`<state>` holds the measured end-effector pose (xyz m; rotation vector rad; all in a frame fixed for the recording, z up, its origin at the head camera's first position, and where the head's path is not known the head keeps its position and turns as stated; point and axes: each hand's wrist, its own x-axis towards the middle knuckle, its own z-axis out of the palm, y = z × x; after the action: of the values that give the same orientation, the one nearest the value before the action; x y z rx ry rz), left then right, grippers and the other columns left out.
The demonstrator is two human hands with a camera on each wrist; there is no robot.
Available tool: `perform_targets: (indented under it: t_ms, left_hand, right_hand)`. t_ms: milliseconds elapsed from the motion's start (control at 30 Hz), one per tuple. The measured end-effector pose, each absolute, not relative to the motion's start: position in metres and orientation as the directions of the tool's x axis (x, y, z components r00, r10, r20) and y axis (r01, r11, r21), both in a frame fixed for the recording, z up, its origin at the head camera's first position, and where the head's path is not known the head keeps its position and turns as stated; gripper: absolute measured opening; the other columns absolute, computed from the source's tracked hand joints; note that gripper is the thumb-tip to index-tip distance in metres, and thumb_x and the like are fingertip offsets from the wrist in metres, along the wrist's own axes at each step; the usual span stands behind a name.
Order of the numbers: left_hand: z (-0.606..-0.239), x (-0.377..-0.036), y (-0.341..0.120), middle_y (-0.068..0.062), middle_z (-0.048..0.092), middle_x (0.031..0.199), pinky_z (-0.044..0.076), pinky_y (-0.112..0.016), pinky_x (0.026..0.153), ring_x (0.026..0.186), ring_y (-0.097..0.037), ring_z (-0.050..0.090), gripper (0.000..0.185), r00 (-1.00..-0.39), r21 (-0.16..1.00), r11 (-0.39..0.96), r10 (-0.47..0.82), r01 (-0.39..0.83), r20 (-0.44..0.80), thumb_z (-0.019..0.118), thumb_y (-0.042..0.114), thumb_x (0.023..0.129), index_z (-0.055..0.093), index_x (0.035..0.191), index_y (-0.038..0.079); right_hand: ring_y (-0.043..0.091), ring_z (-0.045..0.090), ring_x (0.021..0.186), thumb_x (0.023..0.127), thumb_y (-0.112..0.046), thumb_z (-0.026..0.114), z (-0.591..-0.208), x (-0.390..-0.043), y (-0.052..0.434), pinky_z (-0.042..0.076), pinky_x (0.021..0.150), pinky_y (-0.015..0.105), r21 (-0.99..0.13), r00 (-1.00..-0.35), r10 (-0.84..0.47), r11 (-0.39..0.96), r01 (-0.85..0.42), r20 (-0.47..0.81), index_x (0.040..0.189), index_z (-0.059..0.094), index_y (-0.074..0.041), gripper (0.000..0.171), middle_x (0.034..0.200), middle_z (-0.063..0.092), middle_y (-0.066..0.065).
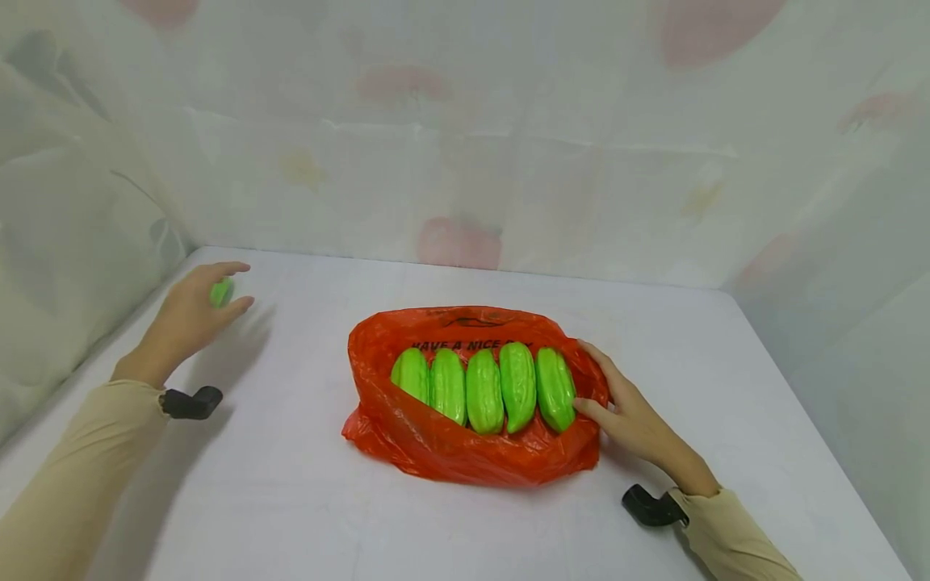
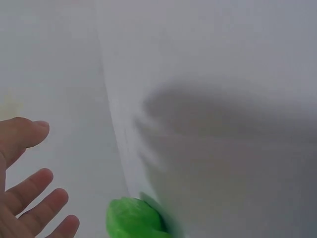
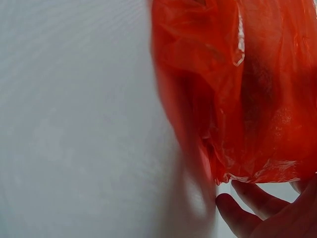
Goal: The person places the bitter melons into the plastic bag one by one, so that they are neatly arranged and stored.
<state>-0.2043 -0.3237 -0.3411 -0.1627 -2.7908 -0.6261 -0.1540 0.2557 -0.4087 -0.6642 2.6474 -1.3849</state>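
Reaching for a Loose Green Gourd Beside a Filled Orange Bag

Lying at the centre of the white counter, an orange plastic bag has its mouth spread wide, with black lettering along its far edge. Five green gourds sit side by side in the opening, each running from 12 to 6 o'clock and touching its neighbour. The right hand rests against the bag's edge at 3 o'clock, fingers straight and spread over the plastic, the thumb pointing in toward the nearest gourd. It grips nothing; it only touches the bag. The right wrist view shows the fingertips just under the crumpled orange plastic, with bare counter to the left.

A sixth green gourd lies by itself on the counter at about 10 o'clock from the bag, well apart from it and near the counter's left edge. The left hand is over this gourd, fingers loosely extended around it. Only a small part of the green shows between thumb and fingers. In the left wrist view the fingers are open and apart from the gourd, which sits just beside them at the bottom of the view, so the hand is released and not closed on it.

Both arms wear beige sleeves, each with a small black mount at the wrist. A pale patterned cloth hangs behind and to both sides of the counter.
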Motion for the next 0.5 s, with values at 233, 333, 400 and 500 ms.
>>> perform_targets:
  t_ms: [233, 333, 400, 500]
  left_hand:
    - [-0.349, -0.207, -0.336, -0.036, 0.047, 0.135, 0.030, -0.067, 0.104, 0.127, -0.055, 0.040, 0.048, -0.952, 0.398, 0.906, 0.021, 0.148, 0.306, 0.064, 0.009, 0.093, 0.049, 0.137, -0.002]
    - [-0.351, -0.208, -0.342, -0.037, 0.045, 0.138, 0.028, -0.067, 0.104, 0.128, -0.056, 0.038, 0.049, -0.954, 0.398, 0.908, 0.008, 0.133, 0.301, 0.064, 0.009, 0.093, 0.048, 0.138, -0.002]
    - [-0.353, -0.209, -0.347, -0.037, 0.045, 0.139, 0.028, -0.067, 0.103, 0.128, -0.057, 0.037, 0.050, -0.954, 0.406, 0.906, -0.007, 0.121, 0.301, 0.064, 0.009, 0.092, 0.047, 0.138, -0.002]
    - [-0.357, -0.210, -0.352, -0.037, 0.044, 0.139, 0.029, -0.065, 0.098, 0.125, -0.055, 0.038, 0.051, -0.951, 0.419, 0.901, -0.029, 0.108, 0.308, 0.064, 0.007, 0.091, 0.047, 0.138, -0.003]
  right_hand:
    - [0.038, 0.038, 0.141, 0.097, -0.013, 0.058, -0.408, -0.154, 0.256, 0.034, 0.111, 0.064, -0.804, -0.903, -0.411, 0.492, -0.334, 0.123, 0.158, 0.018, -0.018, 0.073, 0.159, 0.032, 0.015]
    - [0.038, 0.038, 0.142, 0.097, -0.013, 0.058, -0.408, -0.153, 0.256, 0.034, 0.110, 0.064, -0.803, -0.903, -0.411, 0.493, -0.334, 0.123, 0.158, 0.018, -0.018, 0.073, 0.160, 0.032, 0.015]
    - [0.039, 0.038, 0.142, 0.097, -0.013, 0.058, -0.408, -0.154, 0.256, 0.035, 0.110, 0.064, -0.803, -0.903, -0.412, 0.493, -0.335, 0.125, 0.158, 0.018, -0.018, 0.073, 0.160, 0.032, 0.015]
    - [0.038, 0.039, 0.141, 0.097, -0.013, 0.058, -0.409, -0.154, 0.256, 0.035, 0.110, 0.064, -0.801, -0.901, -0.413, 0.492, -0.341, 0.130, 0.158, 0.018, -0.018, 0.073, 0.159, 0.032, 0.015]
